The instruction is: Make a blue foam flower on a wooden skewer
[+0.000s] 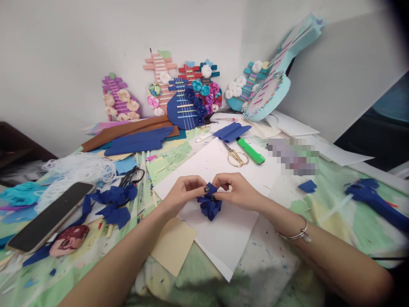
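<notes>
Between both hands, over a white sheet of paper (220, 251), is a dark blue crepe paper flower (211, 209). My left hand (187, 192) pinches it from the left, thumb and fingertips closed on its upper part. From the right, my right hand (234, 191) grips the same flower with thumb and forefinger. Its loose petals hang below the fingertips. Just beyond the hands lie gold-handled scissors (238, 157) and a green box cutter (252, 151). A folded piece of blue crepe paper (231, 132) lies behind them.
Blue paper scraps (116, 202), a phone (49, 217) and white string (79, 168) lie at the left. A blue glue gun (380, 200) lies at the right. Along the wall stand several decorated paper instruments, including a blue one (179, 108).
</notes>
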Tool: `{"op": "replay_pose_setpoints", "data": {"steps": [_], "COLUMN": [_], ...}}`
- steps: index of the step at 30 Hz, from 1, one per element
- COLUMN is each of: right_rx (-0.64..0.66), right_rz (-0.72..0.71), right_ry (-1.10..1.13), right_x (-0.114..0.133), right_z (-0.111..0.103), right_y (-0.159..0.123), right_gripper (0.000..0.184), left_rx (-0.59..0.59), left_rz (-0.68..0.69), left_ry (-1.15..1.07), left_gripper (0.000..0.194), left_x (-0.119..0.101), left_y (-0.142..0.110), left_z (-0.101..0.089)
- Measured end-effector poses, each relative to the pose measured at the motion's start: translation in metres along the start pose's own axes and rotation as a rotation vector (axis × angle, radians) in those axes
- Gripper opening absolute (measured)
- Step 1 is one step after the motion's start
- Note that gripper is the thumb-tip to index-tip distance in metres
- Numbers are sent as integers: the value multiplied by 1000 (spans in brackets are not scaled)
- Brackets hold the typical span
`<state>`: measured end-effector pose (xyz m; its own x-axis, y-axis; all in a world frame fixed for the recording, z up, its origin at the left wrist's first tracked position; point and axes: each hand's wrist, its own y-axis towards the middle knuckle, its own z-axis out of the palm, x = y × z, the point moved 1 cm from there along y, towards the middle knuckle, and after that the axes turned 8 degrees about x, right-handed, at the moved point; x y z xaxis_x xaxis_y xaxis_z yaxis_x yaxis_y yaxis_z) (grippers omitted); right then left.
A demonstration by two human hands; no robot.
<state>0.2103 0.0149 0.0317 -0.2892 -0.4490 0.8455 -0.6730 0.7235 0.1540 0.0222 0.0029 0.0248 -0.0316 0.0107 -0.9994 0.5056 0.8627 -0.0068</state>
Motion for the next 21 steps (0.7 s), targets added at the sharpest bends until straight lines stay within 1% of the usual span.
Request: {"op": "replay_pose_setpoints", "data": {"steps": [1,3,8,11,15,17,21], "right_rx": [-3,-9,-42,-53,-64,-76,-96], "right_rz": [-8,-18,-15,-21,-40,-49,-57], "right_ry": [-12,-34,-87,-91,-67,-68,-55], "right_x": [0,-1,-4,-6,-9,-9,-10], "right_z": [0,1,4,3,3,2,4], "right_y": [0,1,3,3,4,5,7], "right_gripper": [2,2,3,4,6,7,9], "left_rx": [28,67,-33,-59,-156,-169,-154], "left_rz": [-12,-36,-93,-64,-10,1,18], "left_ry": [-22,-38,8,-1,2,-11,-49], "left_gripper": [21,21,23,21,13,16,29], "left_x": [-1,-3,-8,-6,-2,0,3], "left_y": [-1,-2,-4,-3,-1,0,1], "left_z": [1,3,9,12,14,14,13]}}
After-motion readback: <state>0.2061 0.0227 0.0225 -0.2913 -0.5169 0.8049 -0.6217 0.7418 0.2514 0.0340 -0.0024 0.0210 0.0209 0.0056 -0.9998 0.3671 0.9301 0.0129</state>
